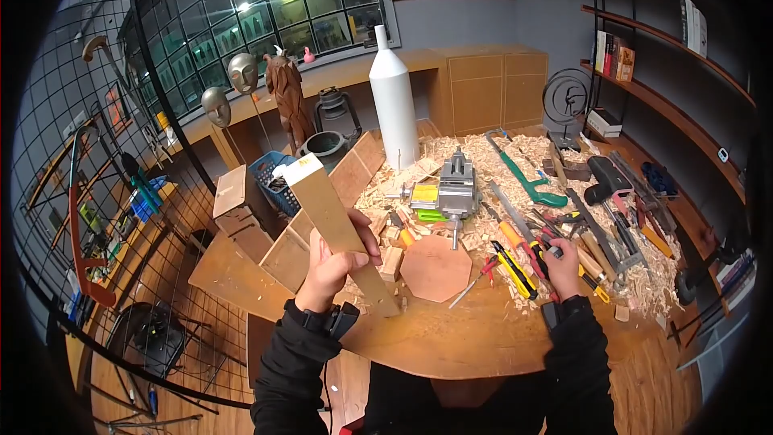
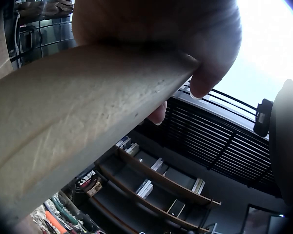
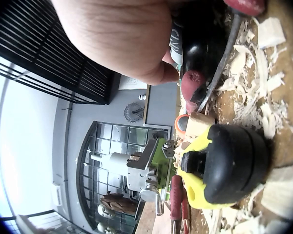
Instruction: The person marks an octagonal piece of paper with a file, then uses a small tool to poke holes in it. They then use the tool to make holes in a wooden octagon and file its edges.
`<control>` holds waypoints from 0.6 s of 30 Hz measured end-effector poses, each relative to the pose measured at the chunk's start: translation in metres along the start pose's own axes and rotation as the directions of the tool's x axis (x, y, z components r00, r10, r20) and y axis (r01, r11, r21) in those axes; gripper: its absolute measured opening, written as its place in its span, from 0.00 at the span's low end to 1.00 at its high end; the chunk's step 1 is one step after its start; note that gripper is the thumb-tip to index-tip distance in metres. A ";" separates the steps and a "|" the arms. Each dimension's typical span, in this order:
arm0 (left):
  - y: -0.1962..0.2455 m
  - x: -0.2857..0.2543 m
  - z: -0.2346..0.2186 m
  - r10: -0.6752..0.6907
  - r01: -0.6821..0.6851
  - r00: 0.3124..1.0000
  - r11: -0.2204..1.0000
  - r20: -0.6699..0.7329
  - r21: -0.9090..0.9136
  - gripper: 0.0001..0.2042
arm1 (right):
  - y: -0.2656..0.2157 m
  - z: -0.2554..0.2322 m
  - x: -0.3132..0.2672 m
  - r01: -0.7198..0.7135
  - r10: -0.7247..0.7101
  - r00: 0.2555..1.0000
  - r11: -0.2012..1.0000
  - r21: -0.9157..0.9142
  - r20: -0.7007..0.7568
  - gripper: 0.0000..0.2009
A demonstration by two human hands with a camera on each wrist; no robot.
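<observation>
My left hand (image 1: 328, 270) grips a long, squared wooden block (image 1: 326, 205), held tilted above the table's near edge. The block (image 2: 63, 117) crosses the left wrist view, with the fingers wrapped over its edge. My right hand (image 1: 565, 267) is low among the hand tools at the right, its fingers curled round a black handle (image 3: 200, 48). Most of that tool is hidden by the hand. Just left of the right hand lies a yellow and black utility knife (image 1: 515, 272). A red-handled screwdriver (image 1: 485, 271) is beside it.
A metal vise (image 1: 457, 189) stands mid-table behind an octagonal wooden board (image 1: 436, 269). Wood shavings (image 1: 515, 153) spread around it. A green-handled saw (image 1: 535, 192) and several tools lie at right. A tall white bottle-shaped object (image 1: 393, 105) stands behind; a blue basket (image 1: 274, 185) is left.
</observation>
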State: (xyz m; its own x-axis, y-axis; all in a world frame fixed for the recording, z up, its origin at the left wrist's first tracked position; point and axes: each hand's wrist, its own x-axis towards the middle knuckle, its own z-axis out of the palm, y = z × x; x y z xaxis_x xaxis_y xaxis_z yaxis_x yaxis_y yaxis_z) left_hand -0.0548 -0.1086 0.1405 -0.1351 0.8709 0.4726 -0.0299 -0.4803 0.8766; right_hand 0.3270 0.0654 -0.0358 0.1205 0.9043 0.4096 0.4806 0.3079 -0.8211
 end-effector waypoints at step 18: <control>0.000 0.003 0.001 0.004 -0.004 1.000 1.000 0.010 -0.005 0.26 | 0.011 0.004 0.002 0.040 -0.040 0.999 0.999 -0.002 -0.018 0.12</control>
State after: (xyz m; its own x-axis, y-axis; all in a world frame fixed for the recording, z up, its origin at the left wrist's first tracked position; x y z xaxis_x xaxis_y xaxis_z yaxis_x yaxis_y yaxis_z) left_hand -0.0546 -0.1058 0.1417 -0.1251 0.8699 0.4772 -0.0346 -0.4845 0.8741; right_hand 0.3294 0.0717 -0.0453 0.1165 0.8858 0.4492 0.4872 0.3431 -0.8031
